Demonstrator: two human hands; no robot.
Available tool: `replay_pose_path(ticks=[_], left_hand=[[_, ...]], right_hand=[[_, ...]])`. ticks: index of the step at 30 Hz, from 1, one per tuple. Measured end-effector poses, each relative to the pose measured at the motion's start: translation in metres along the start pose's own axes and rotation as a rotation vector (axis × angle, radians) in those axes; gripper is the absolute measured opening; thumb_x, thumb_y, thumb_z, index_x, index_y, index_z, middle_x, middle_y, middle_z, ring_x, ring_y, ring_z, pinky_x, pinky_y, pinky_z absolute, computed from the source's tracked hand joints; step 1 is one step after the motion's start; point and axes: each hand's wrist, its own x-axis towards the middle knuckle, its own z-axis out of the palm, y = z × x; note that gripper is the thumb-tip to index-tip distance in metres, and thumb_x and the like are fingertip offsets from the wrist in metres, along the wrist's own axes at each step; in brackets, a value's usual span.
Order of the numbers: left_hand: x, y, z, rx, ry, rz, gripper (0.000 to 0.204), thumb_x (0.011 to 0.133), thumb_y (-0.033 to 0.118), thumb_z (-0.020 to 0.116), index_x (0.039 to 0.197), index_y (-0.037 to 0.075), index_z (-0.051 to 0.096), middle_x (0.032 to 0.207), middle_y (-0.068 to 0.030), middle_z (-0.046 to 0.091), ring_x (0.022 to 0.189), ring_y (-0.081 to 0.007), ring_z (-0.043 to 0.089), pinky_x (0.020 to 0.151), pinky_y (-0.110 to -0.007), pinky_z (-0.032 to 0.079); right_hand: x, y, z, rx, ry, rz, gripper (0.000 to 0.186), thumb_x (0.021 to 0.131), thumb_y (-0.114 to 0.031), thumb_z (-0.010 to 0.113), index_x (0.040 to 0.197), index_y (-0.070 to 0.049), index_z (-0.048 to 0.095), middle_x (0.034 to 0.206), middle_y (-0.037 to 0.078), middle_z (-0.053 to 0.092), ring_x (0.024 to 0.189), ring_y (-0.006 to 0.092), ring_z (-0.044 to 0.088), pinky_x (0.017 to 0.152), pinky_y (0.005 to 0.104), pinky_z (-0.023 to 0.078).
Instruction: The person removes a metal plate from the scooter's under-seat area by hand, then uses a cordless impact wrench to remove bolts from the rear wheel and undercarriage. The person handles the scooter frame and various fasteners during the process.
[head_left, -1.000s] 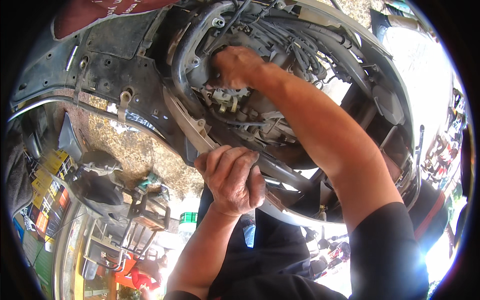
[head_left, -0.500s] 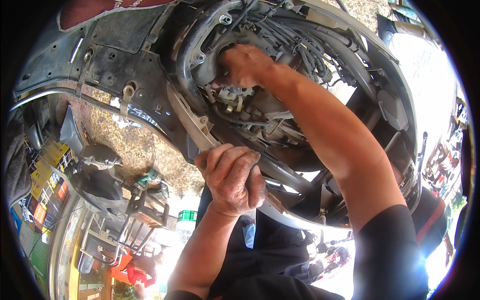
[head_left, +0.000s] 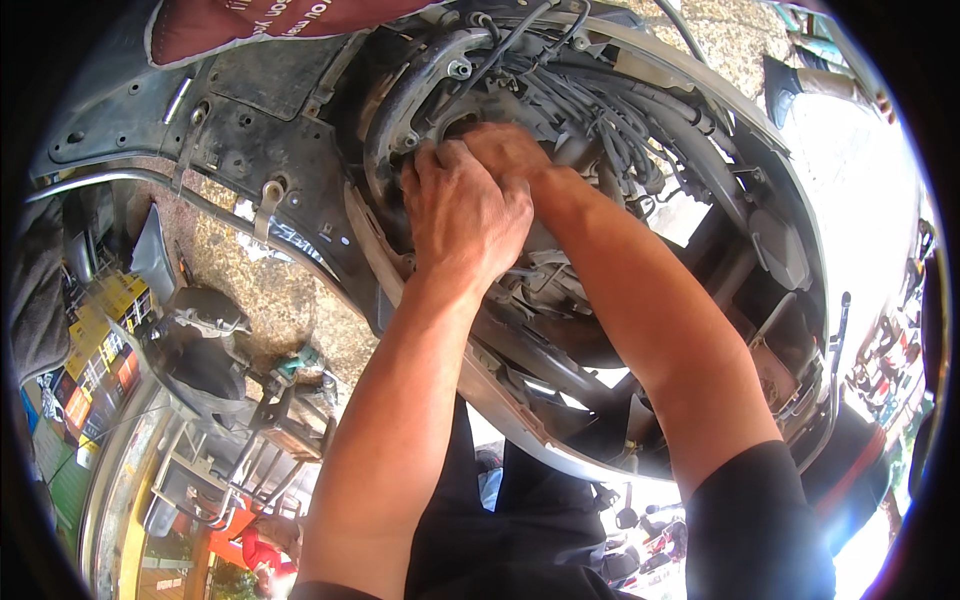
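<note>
Has left hand (head_left: 462, 215) and right hand (head_left: 510, 152) overlapping in tight engine bay (head_left: 550, 268) between frame tube (head_left: 381, 150) and cables (head_left: 612, 130), can't tell grip of fingers (head_left: 426, 163) with tips hidden.

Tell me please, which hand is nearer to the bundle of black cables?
The right. The right hand is a little left of the bundle of black cables; the left hand is farther left and lower in the picture, close against the right.

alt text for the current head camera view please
Bare left hand and bare right hand reach close together into exposed grey machinery, between a curved black metal tube and bundled thin black cables. A flat dark plastic panel extends left.
</note>
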Motion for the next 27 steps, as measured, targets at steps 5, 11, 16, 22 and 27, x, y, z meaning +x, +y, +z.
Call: replay_pose_path(ticks=[5,11,16,22,27], left_hand=[[0.003,0.007,0.011,0.032,0.118,-0.076,0.066,0.085,0.036,0.061,0.127,-0.012,0.043,0.126,-0.0346,0.046,0.125,-0.0498,0.04,0.11,-0.052,0.028],[0.006,0.006,0.009,0.061,0.082,-0.084,0.078,0.086,0.047,0.06,0.133,-0.012,0.039,0.129,-0.0354,0.047,0.125,-0.0482,0.043,0.109,-0.053,0.03],[0.026,0.006,0.008,0.065,-0.007,-0.139,0.08,0.086,0.05,0.059,0.132,-0.013,0.04,0.128,-0.0371,0.049,0.122,-0.0481,0.047,0.105,-0.049,0.036],[0.029,0.0,0.007,0.115,-0.039,-0.088,0.081,0.085,0.051,0.06,0.131,-0.013,0.042,0.125,-0.0378,0.051,0.118,-0.0488,0.051,0.103,-0.048,0.038],[0.023,0.0,0.005,0.14,-0.036,-0.05,0.086,0.083,0.055,0.061,0.135,-0.01,0.041,0.127,-0.0388,0.049,0.118,-0.0503,0.05,0.103,-0.05,0.038]], right_hand=[[-0.007,-0.005,-0.002,-0.026,0.016,-0.016,0.024,0.085,-0.023,0.055,0.096,-0.009,0.07,0.105,0.015,0.069,0.102,0.0324,0.065,0.081,0.041,0.055],[-0.009,-0.012,-0.004,-0.019,-0.017,0.074,0.025,0.084,-0.026,0.057,0.098,-0.01,0.07,0.105,0.015,0.07,0.098,0.033,0.067,0.081,0.0409,0.055],[-0.015,-0.013,-0.003,0.274,0.033,0.121,0.026,0.08,-0.027,0.064,0.101,-0.013,0.07,0.104,0.014,0.07,0.099,0.0337,0.066,0.083,0.0423,0.053],[-0.028,-0.017,-0.015,0.18,-0.024,0.116,0.029,0.076,-0.025,0.067,0.102,-0.012,0.069,0.106,0.013,0.07,0.1,0.0343,0.065,0.086,0.0416,0.052],[-0.022,-0.013,-0.006,0.197,0.012,0.051,0.031,0.077,-0.028,0.067,0.103,-0.012,0.069,0.107,0.012,0.069,0.1,0.0349,0.064,0.086,0.0414,0.052]])
